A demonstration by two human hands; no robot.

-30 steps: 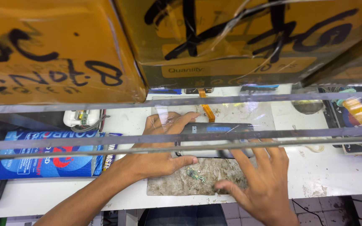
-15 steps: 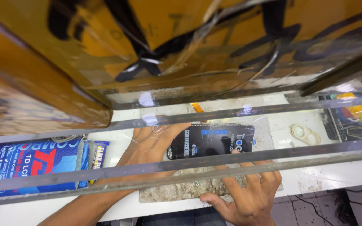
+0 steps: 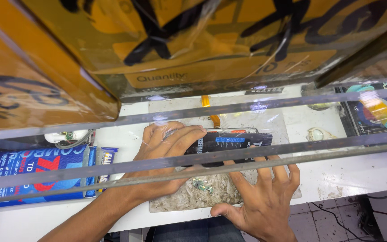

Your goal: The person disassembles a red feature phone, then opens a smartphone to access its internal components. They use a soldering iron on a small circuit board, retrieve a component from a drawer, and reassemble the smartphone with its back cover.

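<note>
A flat black pack (image 3: 240, 141) with a blue printed patch lies on a worn grey work mat (image 3: 189, 201) on the white table. My left hand (image 3: 166, 143) lies over the pack's left end, fingers curled onto it. My right hand (image 3: 265, 199) is spread below it, fingertips touching the pack's lower edge near the mat's front. A small green circuit piece (image 3: 201, 185) rests on the mat between my hands. An orange flex strip (image 3: 212, 117) lies just behind the pack.
Yellow cardboard boxes (image 3: 202, 40) hang close overhead, and grey shelf rails (image 3: 292, 154) cross the view. Blue packets (image 3: 27, 168) lie at the left beside a small white device (image 3: 66, 135). A colourful box (image 3: 381, 112) and a small pale round item (image 3: 316, 133) sit at the right.
The view has tilted and shifted, so the boxes fill more of the top. Both hands stay at the black pack; my right hand's fingers have spread along its lower edge.
</note>
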